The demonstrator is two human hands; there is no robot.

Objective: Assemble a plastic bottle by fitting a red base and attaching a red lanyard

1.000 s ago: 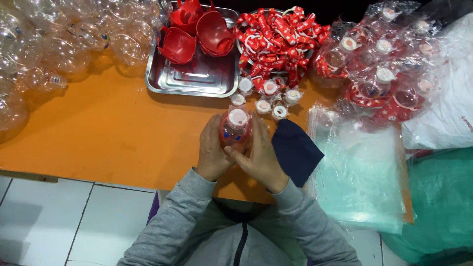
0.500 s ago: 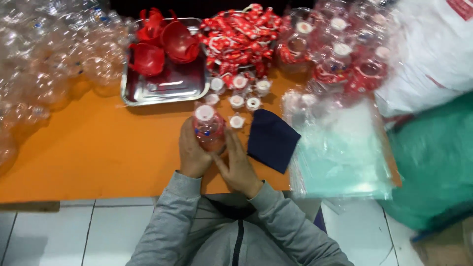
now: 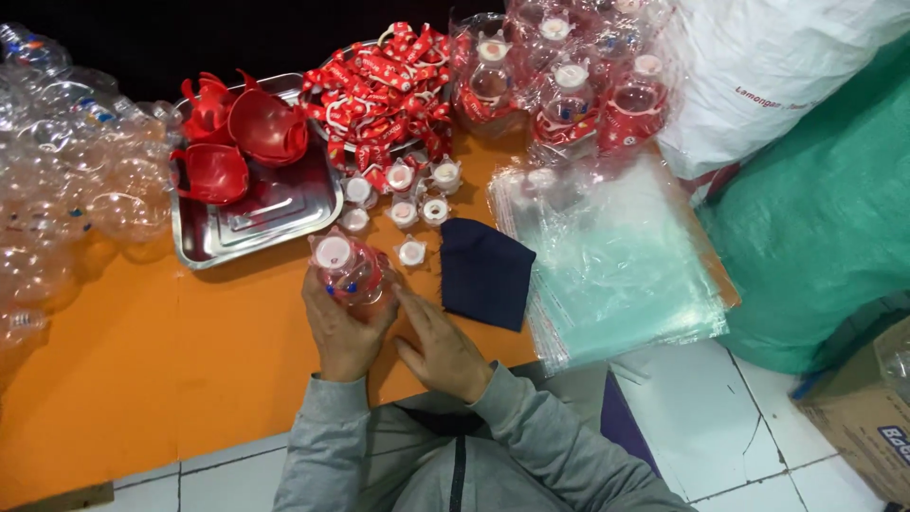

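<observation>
Left hand (image 3: pixel 343 327) wraps its fingers round the clear capped bottle (image 3: pixel 347 268); right hand (image 3: pixel 444 351) rests at 4 o'clock, fingers loosely together (I'd steady the base).

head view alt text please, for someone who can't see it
Left hand holds a clear round bottle with a white cap over an orange table; right hand rests beside it. Behind sit a steel tray of red funnels and loose white caps.

Bare orange table (image 3: pixel 190 379) left of hands, steel tray (image 3: pixel 284 228), white caps (image 3: pixel 403 210), dark cloth (image 3: pixel 485 273) crowding ahead
</observation>
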